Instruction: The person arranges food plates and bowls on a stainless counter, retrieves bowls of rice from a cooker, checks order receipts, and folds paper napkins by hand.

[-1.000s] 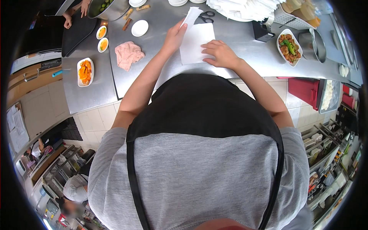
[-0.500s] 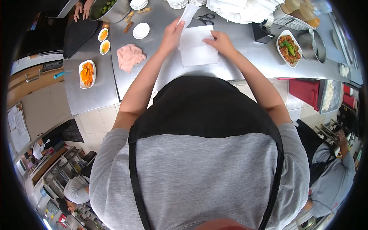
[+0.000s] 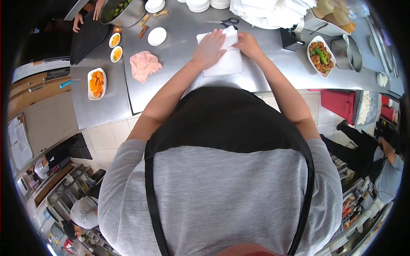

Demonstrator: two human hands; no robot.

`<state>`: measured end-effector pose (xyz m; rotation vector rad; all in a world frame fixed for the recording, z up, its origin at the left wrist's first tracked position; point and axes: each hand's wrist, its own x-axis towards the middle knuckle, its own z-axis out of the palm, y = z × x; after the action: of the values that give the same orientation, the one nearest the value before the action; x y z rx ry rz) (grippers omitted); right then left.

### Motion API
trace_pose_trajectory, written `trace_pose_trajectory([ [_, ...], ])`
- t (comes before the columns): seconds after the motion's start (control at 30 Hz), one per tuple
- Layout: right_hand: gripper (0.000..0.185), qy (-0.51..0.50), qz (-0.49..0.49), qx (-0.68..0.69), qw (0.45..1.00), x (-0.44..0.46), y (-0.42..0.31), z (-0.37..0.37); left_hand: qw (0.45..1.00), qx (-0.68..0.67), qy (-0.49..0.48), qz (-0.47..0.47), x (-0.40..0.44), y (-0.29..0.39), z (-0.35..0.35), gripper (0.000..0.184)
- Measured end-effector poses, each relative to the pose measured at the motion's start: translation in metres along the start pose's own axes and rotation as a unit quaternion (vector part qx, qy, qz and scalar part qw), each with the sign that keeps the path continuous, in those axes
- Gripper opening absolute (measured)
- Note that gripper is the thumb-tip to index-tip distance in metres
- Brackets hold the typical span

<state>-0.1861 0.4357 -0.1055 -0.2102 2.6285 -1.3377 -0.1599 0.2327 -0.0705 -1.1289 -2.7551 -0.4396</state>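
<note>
A white paper napkin (image 3: 224, 64) lies on the steel counter right in front of me, partly folded, with a flap over its upper part. My left hand (image 3: 209, 50) is spread flat on the folded part, fingers stretched out and pressing down. At the napkin's upper right edge, my right hand (image 3: 247, 44) has thumb and fingers pinched on the paper. Just beyond the napkin lies a pair of scissors (image 3: 231, 21) with dark handles. To the left of my hands are a crumpled pink cloth (image 3: 145, 65) and a small white plate (image 3: 157, 36).
A pile of white napkins (image 3: 271, 13) stands at the back, near a black holder (image 3: 292, 39). Filled dishes sit at right (image 3: 321, 56) and left (image 3: 96, 84), with two small orange-filled bowls (image 3: 116, 54). A metal pot (image 3: 124, 15) and another person's hand (image 3: 78, 22) are at back left.
My left hand has come down from holding up the napkin's flap and now lies flat on it, the flap folded over. On the far right, a person has moved away from me.
</note>
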Motion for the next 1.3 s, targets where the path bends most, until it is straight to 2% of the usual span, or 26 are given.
trace_pose_trajectory([
  [0.03, 0.042, 0.001, -0.015, 0.007, 1.0, -0.005, 0.0, -0.002, 1.0, -0.006, 0.018, 0.006, 0.001, 0.001, -0.002, 0.057],
  [0.1, 0.033, 0.044, -0.032, -0.043, 0.998, -0.01, 0.005, -0.006, 1.0, 0.017, 0.014, 0.021, 0.001, -0.002, 0.01, 0.057],
  [0.17, 0.034, 0.03, 0.113, 0.089, 0.989, -0.027, -0.03, -0.03, 0.998, 0.042, 0.023, 0.047, -0.003, -0.011, 0.019, 0.056],
  [0.2, 0.028, 0.093, 0.065, 0.106, 0.988, -0.029, -0.035, -0.027, 0.997, 0.019, 0.051, 0.056, -0.005, -0.015, 0.02, 0.056],
  [0.23, 0.025, 0.135, 0.033, 0.004, 0.99, -0.034, -0.055, -0.031, 0.999, 0.012, 0.034, 0.039, -0.006, -0.01, 0.011, 0.056],
  [0.3, 0.024, 0.154, -0.1, -0.09, 0.979, -0.038, -0.083, -0.025, 1.0, 0.001, 0.01, 0.013, -0.008, -0.008, 0.006, 0.055],
  [0.33, 0.026, 0.16, -0.156, -0.136, 0.965, -0.039, -0.095, -0.02, 0.998, -0.056, 0.017, 0.0, -0.008, -0.012, 0.009, 0.052],
  [0.37, 0.026, 0.154, -0.173, -0.132, 0.964, -0.04, -0.101, -0.012, 0.993, -0.115, 0.027, -0.009, -0.01, -0.017, 0.011, 0.05],
  [0.4, 0.03, 0.166, -0.221, -0.171, 0.946, -0.039, -0.101, 0.0, 0.994, -0.105, 0.036, -0.017, -0.014, -0.023, 0.004, 0.05],
  [0.43, 0.034, 0.18, -0.266, -0.209, 0.924, -0.035, -0.098, 0.012, 0.971, -0.2, 0.102, -0.08, -0.016, -0.026, -0.002, 0.048],
  [0.47, 0.045, 0.148, -0.269, -0.231, 0.923, -0.028, -0.085, 0.023, 0.931, -0.294, 0.166, -0.139, -0.019, -0.027, -0.007, 0.047],
  [0.5, 0.045, 0.146, -0.277, -0.229, 0.922, -0.025, -0.09, 0.029, 0.931, -0.289, 0.172, -0.143, -0.025, -0.028, -0.016, 0.047],
  [0.57, 0.052, 0.105, -0.261, -0.351, 0.893, -0.022, -0.101, 0.044, 0.859, -0.307, 0.308, -0.27, -0.049, -0.034, -0.038, 0.044],
  [0.63, 0.057, 0.071, -0.264, -0.363, 0.891, -0.015, -0.09, 0.056, 0.845, -0.256, 0.354, -0.308, -0.081, -0.044, -0.063, 0.037],
  [0.7, 0.056, 0.03, -0.227, -0.389, 0.892, -0.018, -0.086, 0.06, 0.807, -0.27, 0.365, -0.378, -0.126, -0.07, -0.065, 0.035],
  [0.77, 0.057, 0.024, -0.22, -0.385, 0.896, -0.019, -0.088, 0.061, 0.681, -0.345, 0.481, -0.43, -0.171, -0.088, -0.082, 0.029],
  [0.83, 0.056, 0.017, -0.218, -0.384, 0.897, -0.019, -0.088, 0.06, 0.566, -0.354, 0.547, -0.505, -0.221, -0.114, -0.091, 0.034],
  [0.9, 0.057, 0.03, -0.232, -0.384, 0.893, -0.015, -0.086, 0.059, 0.361, -0.392, 0.65, -0.542, -0.259, -0.14, -0.101, 0.045],
  [0.97, 0.06, -0.005, -0.214, -0.376, 0.902, -0.015, -0.087, 0.057, 0.294, -0.424, 0.658, -0.548, -0.307, -0.171, -0.099, 0.039],
  [1.07, 0.063, 0.021, -0.243, -0.404, 0.882, -0.015, -0.092, 0.049, 0.275, -0.501, 0.645, -0.508, -0.353, -0.208, -0.099, 0.052],
  [1.1, 0.063, 0.016, -0.223, -0.398, 0.89, -0.018, -0.08, 0.051, 0.219, -0.621, 0.629, -0.413, -0.396, -0.268, -0.074, 0.054],
  [1.17, 0.064, 0.035, -0.21, -0.384, 0.899, -0.018, -0.08, 0.05, 0.262, -0.564, 0.631, -0.464, -0.369, -0.243, -0.104, 0.049],
  [1.23, 0.064, 0.002, -0.217, -0.37, 0.903, -0.02, -0.081, 0.047, 0.215, -0.576, 0.653, -0.442, -0.372, -0.254, -0.104, 0.042],
  [1.3, 0.063, 0.022, -0.209, -0.367, 0.906, -0.023, -0.087, 0.041, 0.217, -0.582, 0.645, -0.445, -0.365, -0.254, -0.113, 0.039],
])
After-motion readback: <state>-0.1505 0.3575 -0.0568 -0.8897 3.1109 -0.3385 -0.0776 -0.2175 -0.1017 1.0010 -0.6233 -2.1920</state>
